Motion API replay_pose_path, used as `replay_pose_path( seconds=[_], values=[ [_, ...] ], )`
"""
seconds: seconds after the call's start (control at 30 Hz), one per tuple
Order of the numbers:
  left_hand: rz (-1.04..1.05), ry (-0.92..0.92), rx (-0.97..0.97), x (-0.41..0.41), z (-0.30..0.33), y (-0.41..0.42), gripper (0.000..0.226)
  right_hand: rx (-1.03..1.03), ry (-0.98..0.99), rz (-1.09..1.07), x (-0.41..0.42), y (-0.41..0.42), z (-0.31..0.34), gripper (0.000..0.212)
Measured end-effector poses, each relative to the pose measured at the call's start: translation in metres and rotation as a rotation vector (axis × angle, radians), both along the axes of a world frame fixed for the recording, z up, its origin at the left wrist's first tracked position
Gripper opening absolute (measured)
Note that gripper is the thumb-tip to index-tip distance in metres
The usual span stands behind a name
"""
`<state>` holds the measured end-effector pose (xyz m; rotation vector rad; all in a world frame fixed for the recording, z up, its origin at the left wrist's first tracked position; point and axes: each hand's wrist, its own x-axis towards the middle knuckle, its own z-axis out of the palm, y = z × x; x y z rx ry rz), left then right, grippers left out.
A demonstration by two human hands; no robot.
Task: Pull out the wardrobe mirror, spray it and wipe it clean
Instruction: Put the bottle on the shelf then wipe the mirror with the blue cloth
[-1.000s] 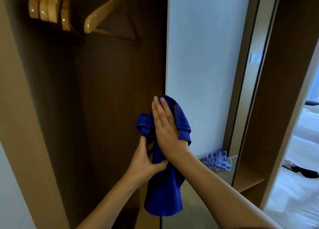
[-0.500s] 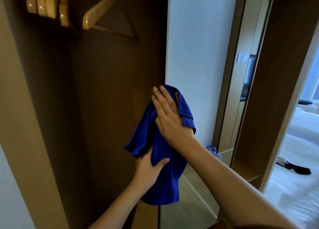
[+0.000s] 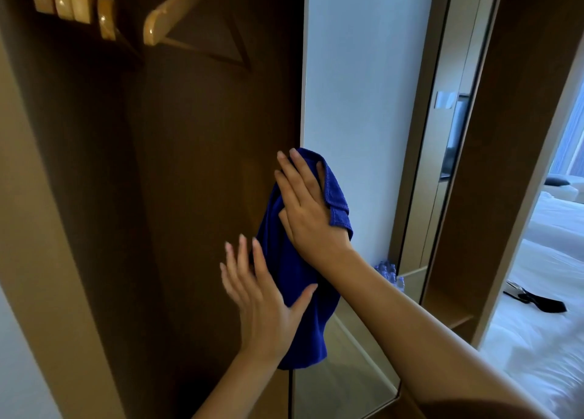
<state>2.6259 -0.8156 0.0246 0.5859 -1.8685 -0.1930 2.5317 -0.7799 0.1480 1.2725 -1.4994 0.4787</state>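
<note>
Head view: I note my right hand (image 3: pixel 308 211) flat, fingers straight, pressing the blue cloth (image 3: pixel 297 292) against the left edge of the mirror (image 3: pixel 363 102), which stands pulled out from the wardrobe (image 3: pixel 189 165); my left hand (image 3: pixel 262 298) is spread wide, fingers straight, thumb touching the hanging cloth; wooden hangers (image 3: pixel 79 4) hang far left above; water bottles (image 3: pixel 387 271) show beside the mirror's lower right.

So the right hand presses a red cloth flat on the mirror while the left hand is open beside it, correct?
Not quite: the cloth is blue, not red. The head view shows the right hand pressing it flat on the mirror, the left hand open beside it.
</note>
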Motion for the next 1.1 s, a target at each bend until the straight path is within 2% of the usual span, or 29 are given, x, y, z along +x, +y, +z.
replay_pose_path(
  seconds=[0.07, 0.17, 0.27, 0.37, 0.53, 0.77, 0.87, 1.0, 1.1],
  values=[
    [-0.172, -0.072, 0.077, -0.008, 0.0, -0.003, 0.105, 0.0, 0.031, -0.002, -0.002, 0.0, 0.0, 0.05],
    [-0.39, -0.121, 0.128, -0.018, -0.003, -0.004, 0.087, -0.007, 0.062, 0.018, -0.005, -0.001, -0.002, 0.048],
    [-0.376, -0.111, 0.067, -0.025, -0.007, 0.0, 0.082, -0.005, 0.039, 0.087, -0.008, -0.001, -0.001, 0.042],
    [-0.365, -0.084, 0.05, -0.027, -0.005, 0.005, 0.083, 0.005, 0.028, 0.064, -0.009, 0.0, -0.001, 0.038],
    [-0.329, -0.073, 0.044, -0.028, -0.007, 0.007, 0.078, 0.005, -0.071, 0.08, -0.002, 0.004, 0.001, 0.05],
    [-0.314, -0.089, 0.024, -0.027, -0.004, 0.005, 0.082, 0.051, 0.184, -0.174, -0.012, 0.0, -0.005, 0.05],
    [-0.307, -0.104, 0.007, -0.025, -0.001, 0.002, 0.081, 0.03, 0.191, -0.14, -0.013, -0.001, 0.0, 0.05],
    [-0.297, -0.078, -0.029, -0.028, 0.014, -0.003, 0.072, -0.008, 0.094, 0.036, -0.017, -0.001, 0.017, 0.054],
    [-0.289, -0.04, -0.073, -0.029, 0.034, -0.004, 0.065, -0.067, 0.128, 0.069, -0.016, -0.001, 0.039, 0.043]
  ],
)
